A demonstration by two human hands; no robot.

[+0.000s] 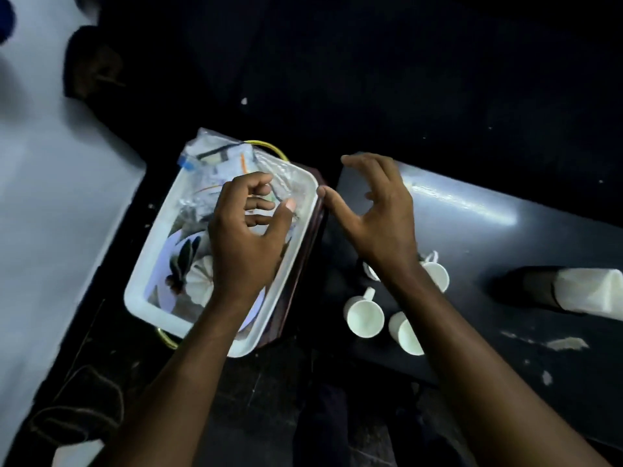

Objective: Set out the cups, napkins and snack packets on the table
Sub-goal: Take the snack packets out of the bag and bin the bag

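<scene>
A white plastic tub (153, 264) sits left of the dark table (488, 230). Clear snack packets (229, 163) fill its far end, and a patterned plate (170, 254) with a folded white napkin (202, 276) lies at its near end. My left hand (246, 237) hovers over the tub with curled fingers apart, holding nothing. My right hand (374, 210) is spread open above the table's left end, its thumb near the tub's rim. Several white cups (364, 315) stand on the table under my right forearm.
A dark holder with a white napkin stack (586, 291) lies on the table at the right. The tub rests on a dark tray with yellow handles (269, 150). Crumbs and scraps (566, 343) dot the table's near side. A pale wall (50, 197) runs along the left.
</scene>
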